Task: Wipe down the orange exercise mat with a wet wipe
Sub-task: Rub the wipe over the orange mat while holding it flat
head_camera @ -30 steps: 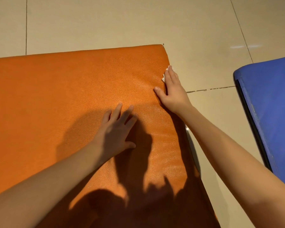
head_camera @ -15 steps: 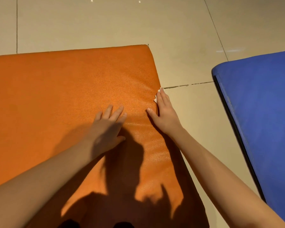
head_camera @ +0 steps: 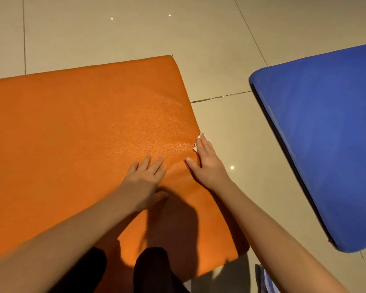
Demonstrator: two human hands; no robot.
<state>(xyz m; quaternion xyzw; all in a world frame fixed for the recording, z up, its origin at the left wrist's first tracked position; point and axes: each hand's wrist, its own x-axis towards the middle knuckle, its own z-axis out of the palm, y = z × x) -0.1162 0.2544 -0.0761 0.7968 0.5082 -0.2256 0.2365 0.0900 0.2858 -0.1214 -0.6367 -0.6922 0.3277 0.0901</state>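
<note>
The orange exercise mat (head_camera: 89, 127) lies on the tiled floor and fills the left and middle of the view. My right hand (head_camera: 207, 163) lies along the mat's right edge with straight fingers, pressing a white wet wipe (head_camera: 197, 142) against it; only a small corner of the wipe shows past the fingertips. My left hand (head_camera: 145, 180) rests flat on the mat's top surface just left of the right hand, fingers spread.
A blue mat (head_camera: 330, 140) lies on the floor to the right, a strip of beige tile (head_camera: 237, 132) between the two mats. My dark-clothed knees (head_camera: 154, 269) are on the orange mat's near end. Something pale striped shows at the bottom right (head_camera: 264, 280).
My right hand has slid the wipe toward me along the mat's right edge. My left hand stays flat on the mat. The camera has pulled back, bringing my knees into view.
</note>
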